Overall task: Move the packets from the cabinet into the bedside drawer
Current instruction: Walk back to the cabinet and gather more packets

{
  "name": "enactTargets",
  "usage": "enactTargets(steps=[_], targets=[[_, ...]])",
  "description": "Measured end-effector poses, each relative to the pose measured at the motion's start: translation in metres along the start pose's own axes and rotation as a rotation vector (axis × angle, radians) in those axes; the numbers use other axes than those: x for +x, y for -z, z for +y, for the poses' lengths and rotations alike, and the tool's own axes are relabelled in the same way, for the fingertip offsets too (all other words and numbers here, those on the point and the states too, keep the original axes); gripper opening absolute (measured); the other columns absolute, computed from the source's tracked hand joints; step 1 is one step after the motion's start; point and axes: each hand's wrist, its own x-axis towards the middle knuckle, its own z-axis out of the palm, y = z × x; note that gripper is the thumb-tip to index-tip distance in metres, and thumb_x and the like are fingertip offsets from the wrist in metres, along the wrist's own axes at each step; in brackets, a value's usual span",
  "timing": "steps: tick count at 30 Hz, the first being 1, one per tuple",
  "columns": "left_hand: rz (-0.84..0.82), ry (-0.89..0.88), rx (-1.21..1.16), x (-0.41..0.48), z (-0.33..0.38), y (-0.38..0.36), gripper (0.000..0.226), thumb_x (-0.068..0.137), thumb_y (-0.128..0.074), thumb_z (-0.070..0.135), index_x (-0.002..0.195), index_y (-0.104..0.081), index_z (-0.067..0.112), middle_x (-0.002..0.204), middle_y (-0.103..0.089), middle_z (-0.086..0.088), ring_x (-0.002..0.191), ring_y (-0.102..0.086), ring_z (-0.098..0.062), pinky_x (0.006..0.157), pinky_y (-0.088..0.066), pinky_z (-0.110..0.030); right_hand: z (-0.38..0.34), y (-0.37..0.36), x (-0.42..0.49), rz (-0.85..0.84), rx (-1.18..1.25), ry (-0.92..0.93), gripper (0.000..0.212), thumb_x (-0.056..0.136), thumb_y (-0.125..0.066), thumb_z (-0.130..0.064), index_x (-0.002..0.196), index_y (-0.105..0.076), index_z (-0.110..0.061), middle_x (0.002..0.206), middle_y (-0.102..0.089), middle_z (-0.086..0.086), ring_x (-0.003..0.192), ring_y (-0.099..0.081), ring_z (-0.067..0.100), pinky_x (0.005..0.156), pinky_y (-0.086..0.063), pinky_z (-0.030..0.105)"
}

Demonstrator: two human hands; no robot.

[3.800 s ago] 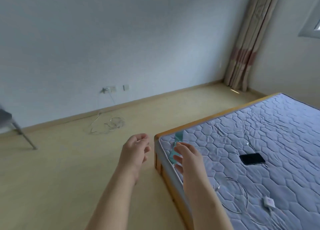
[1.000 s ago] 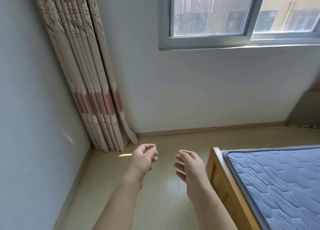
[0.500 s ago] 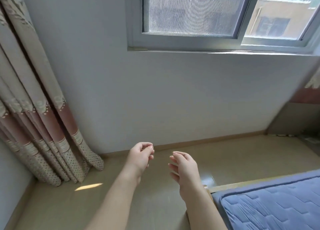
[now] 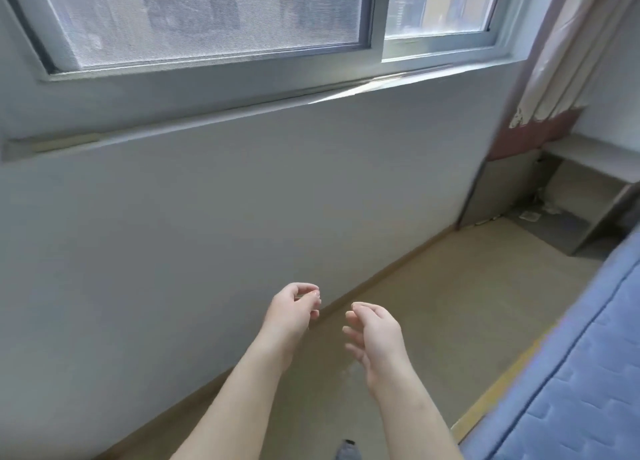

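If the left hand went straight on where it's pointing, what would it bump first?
Probably the grey wall under the window; nothing shows between it and the left hand, though depth is unclear.

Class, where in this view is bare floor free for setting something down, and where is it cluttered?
Free: the floor strip between the wall and the bed, beyond the left hand and right hand. Cluttered: the far corner under the low shelf, with small scraps.

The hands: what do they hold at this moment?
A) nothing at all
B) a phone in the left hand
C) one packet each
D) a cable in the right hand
A: the left hand and the right hand are raised above the floor with loosely curled fingers, and nothing lies in either.
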Motion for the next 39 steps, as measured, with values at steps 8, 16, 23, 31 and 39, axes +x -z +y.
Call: enactTargets(steps=[8, 16, 23, 31, 39], targets=[[-0.175, -0.051, 0.084, 0.170, 0.071, -0.121, 0.012, 0.096, -0.048, 0.021, 0.093, -0.059, 0.026, 0.102, -0.064, 0.002, 0.086, -0.060, -0.010, 0.072, -0.045, -0.022, -0.094, 0.048, 0.178, 0.151, 0.079, 0.051, 0.009, 0.093, -0.050, -0.019, 0.088, -0.058, -0.020, 0.094, -0.060, 0.000, 0.085, -0.058, 0.018, 0.076, -0.045, 0.032], [-0.300, -0.043, 0.122, 0.312, 0.151, -0.235, 0.011, 0.096, -0.049, 0.020, 0.093, -0.059, 0.025, 0.101, -0.065, -0.001, 0.084, -0.060, -0.012, 0.071, -0.043, -0.025, -0.186, 0.094, 0.318, 0.254, 0.131, 0.017, 0.009, 0.094, -0.049, -0.019, 0.089, -0.058, -0.020, 0.098, -0.060, 0.000, 0.088, -0.058, 0.018, 0.080, -0.046, 0.033], [-0.461, -0.118, 0.205, 0.444, 0.212, -0.350, 0.011, 0.094, -0.051, 0.020, 0.097, -0.060, 0.026, 0.098, -0.065, 0.003, 0.089, -0.063, -0.011, 0.086, -0.046, -0.031, -0.270, 0.145, 0.451, 0.404, 0.235, 0.055, 0.010, 0.094, -0.048, -0.018, 0.089, -0.056, -0.019, 0.096, -0.057, -0.001, 0.089, -0.056, 0.018, 0.076, -0.045, 0.030], [-0.655, -0.132, 0.208, 0.558, 0.286, -0.502, 0.010, 0.094, -0.052, 0.021, 0.096, -0.060, 0.025, 0.095, -0.065, 0.002, 0.086, -0.061, -0.013, 0.082, -0.046, -0.029, -0.363, 0.235, 0.563, 0.641, 0.318, 0.082, 0.011, 0.093, -0.048, -0.015, 0.087, -0.056, -0.020, 0.094, -0.057, -0.001, 0.088, -0.056, 0.018, 0.077, -0.047, 0.031], [-0.847, -0.142, 0.352, 0.599, 0.307, -0.676, 0.012, 0.092, -0.052, 0.017, 0.092, -0.060, 0.024, 0.094, -0.064, 0.000, 0.083, -0.061, -0.013, 0.072, -0.043, -0.025, -0.407, 0.362, 0.641, 0.823, 0.456, 0.072, 0.014, 0.093, -0.048, -0.015, 0.085, -0.056, -0.023, 0.101, -0.059, 0.001, 0.093, -0.059, 0.019, 0.084, -0.047, 0.034]])
